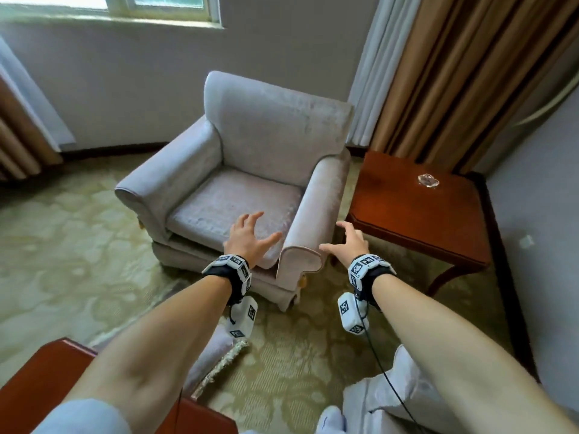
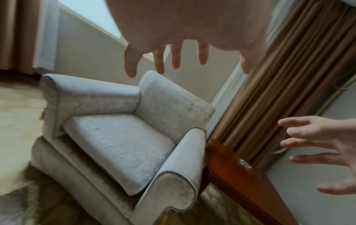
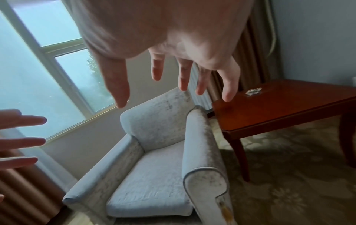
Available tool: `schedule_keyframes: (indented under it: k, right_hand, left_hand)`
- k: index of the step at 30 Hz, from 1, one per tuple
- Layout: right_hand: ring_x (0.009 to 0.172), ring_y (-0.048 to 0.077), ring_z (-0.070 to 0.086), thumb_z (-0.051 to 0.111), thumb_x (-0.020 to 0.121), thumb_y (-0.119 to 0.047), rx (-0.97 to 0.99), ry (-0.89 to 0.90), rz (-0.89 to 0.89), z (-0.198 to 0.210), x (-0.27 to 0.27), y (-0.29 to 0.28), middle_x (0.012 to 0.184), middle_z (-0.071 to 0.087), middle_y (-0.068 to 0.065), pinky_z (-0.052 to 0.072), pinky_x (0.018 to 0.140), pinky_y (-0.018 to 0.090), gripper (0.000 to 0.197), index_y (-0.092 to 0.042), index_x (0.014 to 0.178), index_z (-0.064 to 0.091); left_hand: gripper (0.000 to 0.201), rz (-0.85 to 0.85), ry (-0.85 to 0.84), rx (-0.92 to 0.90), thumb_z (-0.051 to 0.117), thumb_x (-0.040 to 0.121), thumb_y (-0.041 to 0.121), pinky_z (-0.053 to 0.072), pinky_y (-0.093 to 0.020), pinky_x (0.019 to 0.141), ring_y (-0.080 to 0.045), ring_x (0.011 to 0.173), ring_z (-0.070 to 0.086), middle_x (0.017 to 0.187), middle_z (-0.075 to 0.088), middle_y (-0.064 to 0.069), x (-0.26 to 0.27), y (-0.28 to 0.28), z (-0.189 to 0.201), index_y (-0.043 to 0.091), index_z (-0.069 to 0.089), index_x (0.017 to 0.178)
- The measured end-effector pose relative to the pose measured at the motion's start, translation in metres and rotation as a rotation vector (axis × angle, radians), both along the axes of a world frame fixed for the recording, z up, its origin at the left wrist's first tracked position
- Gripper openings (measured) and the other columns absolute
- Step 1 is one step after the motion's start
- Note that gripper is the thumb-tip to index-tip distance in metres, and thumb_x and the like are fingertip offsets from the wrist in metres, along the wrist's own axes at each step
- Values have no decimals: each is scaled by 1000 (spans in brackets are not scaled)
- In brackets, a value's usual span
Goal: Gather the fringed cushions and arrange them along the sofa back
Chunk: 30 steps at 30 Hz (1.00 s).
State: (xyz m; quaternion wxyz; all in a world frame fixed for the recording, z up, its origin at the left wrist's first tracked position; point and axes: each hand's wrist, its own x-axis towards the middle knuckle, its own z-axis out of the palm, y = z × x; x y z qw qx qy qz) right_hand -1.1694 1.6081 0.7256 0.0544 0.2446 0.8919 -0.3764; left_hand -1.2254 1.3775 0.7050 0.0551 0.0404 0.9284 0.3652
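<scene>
Closest to the person, low by their knees, a pale fringed cushion (image 1: 216,358) lies partly hidden under the left forearm, its cord fringe trailing on the patterned carpet (image 1: 72,255). It rests against the corner of a red-brown wooden table (image 1: 47,371) at the bottom left. At the bottom right sits a heap of pale fabric (image 1: 385,399); whether that is another cushion I cannot tell, since no fringe shows on it.

Further out, both arms reach forward at about the same height. The left hand (image 1: 247,238) hangs over the front of the seat with fingers spread and nothing in it. The right hand (image 1: 349,242) is likewise released, fingers splayed, just beyond the near armrest and not touching it. The wrist views confirm both palms are bare.

Beyond the hands stands the pale velvet armchair (image 1: 275,130); its seat and back carry no cushion. Beside it is a wooden side table (image 1: 416,211) with a small glass dish (image 1: 428,180), then tan curtains (image 1: 454,73) and the window wall.

My reading is that the gathering step is in hand and nothing has been placed yet. The next move seems to call for bringing the hands back down to the cushion by the knees, gripping its body and not the fringe, then lifting it to the chair back and standing it upright.
</scene>
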Motion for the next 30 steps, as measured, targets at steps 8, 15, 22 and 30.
schedule_keyframes:
  k: [8,15,22,30]
  right_hand:
    - [132,31,34,76,77,-33,-7,-22,236,-13,-104,-51,143,38,9,32,107,41,72,-32,140,40]
    - [133,31,33,78,75,-36,-31,-41,477,-21,-210,-73,143,39,7,31,109,39,73,-35,138,41]
    - [133,31,34,78,75,-37,-57,-93,724,-37,-268,-106,143,39,9,33,109,43,75,-33,139,41]
    - [130,33,38,78,75,-42,-9,-174,969,-63,-286,-174,141,40,11,36,109,46,76,-33,140,39]
  left_hand:
    - [73,248,-27,-22,63,81,62,30,-55,108,-25,141,27,155,28,-2,-42,-50,-11,37,37,144]
    - [77,515,-32,15,60,73,70,36,-51,107,-25,134,36,147,35,1,-82,-76,-21,38,41,140]
    - [72,780,-71,28,64,73,67,41,-49,103,-27,130,43,144,39,1,-86,-95,-26,39,43,136]
    - [70,985,-90,32,65,77,64,42,-50,102,-28,131,42,148,38,-3,-53,-134,-38,38,42,138]
